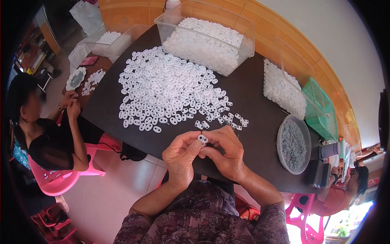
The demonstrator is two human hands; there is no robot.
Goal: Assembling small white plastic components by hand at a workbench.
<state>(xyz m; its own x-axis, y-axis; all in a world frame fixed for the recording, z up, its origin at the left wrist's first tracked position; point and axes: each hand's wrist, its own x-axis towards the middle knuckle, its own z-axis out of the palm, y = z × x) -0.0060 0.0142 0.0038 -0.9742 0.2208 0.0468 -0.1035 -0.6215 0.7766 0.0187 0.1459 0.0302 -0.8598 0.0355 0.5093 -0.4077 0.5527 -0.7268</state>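
White piece [202, 139] (two-holed) sits pinched between both hands [180, 157] [228, 153].

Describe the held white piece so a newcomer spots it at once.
On the dark table, find the big white heap. Just below it in the picture, the left hand and right hand come together. Between their fingers is the small two-holed white piece, held up while the heap's pieces lie loose.

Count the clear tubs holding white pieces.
3: large tub behind the loose pile, right-hand tub beside the green basket, smaller tub at upper left. More may be hidden.
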